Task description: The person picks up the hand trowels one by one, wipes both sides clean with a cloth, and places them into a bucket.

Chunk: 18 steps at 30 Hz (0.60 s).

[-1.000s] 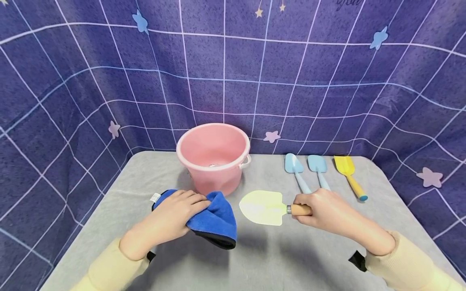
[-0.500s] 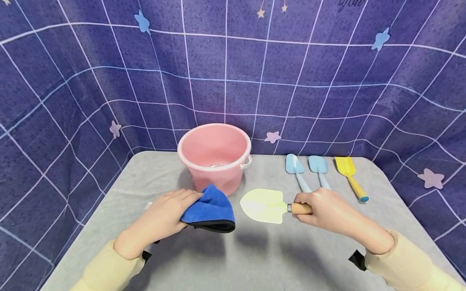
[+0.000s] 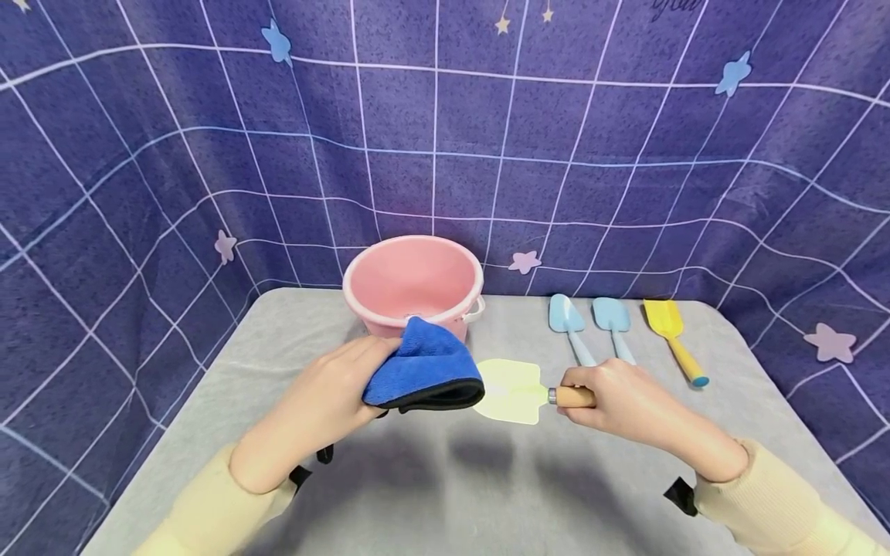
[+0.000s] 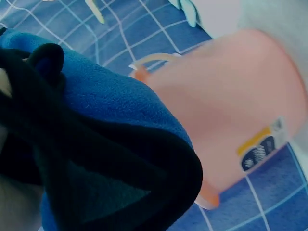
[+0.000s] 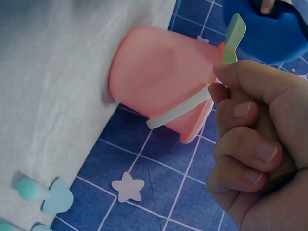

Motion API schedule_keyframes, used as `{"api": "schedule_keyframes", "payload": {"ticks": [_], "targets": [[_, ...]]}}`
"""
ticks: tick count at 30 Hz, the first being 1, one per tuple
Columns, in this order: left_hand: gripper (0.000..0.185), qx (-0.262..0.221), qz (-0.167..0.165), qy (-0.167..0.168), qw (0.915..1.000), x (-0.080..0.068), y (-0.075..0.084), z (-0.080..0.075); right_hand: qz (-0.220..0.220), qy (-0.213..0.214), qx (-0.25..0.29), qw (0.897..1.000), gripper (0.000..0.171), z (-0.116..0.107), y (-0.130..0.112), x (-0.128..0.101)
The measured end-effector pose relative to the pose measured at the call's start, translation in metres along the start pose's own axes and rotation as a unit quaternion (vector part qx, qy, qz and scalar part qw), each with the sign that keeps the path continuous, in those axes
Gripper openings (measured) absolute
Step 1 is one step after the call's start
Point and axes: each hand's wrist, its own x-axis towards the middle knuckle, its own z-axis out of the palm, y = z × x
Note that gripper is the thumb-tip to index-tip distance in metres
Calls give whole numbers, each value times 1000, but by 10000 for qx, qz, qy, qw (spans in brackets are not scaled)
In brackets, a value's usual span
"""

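A folded blue cloth with black edging (image 3: 427, 367) hangs from my left hand (image 3: 334, 394), which grips it above the table in front of the pink bucket. My right hand (image 3: 619, 398) is curled round the wooden handle (image 3: 573, 397) of a hand trowel with a pale yellow-green blade (image 3: 511, 391). The blade points left, and its tip is partly hidden by the cloth in the head view; whether they touch I cannot tell. In the right wrist view the fingers (image 5: 248, 154) wrap the handle. The cloth (image 4: 115, 98) fills much of the left wrist view.
The pink bucket (image 3: 368, 301) with a white handle stands at the back of the grey-covered table (image 3: 292, 324). Two light-blue shovels (image 3: 566, 315) and a yellow scoop (image 3: 670, 328) lie at the back right. A purple curtain (image 3: 445, 116) hangs behind.
My left hand has lifted the cloth and brought it up and to the right, so it now overlaps the trowel's tip and the bucket's front. The right hand has stayed nearly still.
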Motion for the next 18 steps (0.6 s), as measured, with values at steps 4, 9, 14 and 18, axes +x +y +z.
{"api": "schedule_keyframes", "payload": {"ticks": [4,9,14,18], "targets": [[62,174,238,37,9996,11,6,-1,29,-37,46,10000,26,1,-1,1],[62,261,556,98,9981,22,11,3,24,-46,106,9999,26,1,-1,2],[58,336,901,85,9953,35,15,7,-143,-47,294,9995,28,2,-1,6],[54,456,1156,12,9922,45,19,10,-340,46,345,9988,30,4,-1,10]]}}
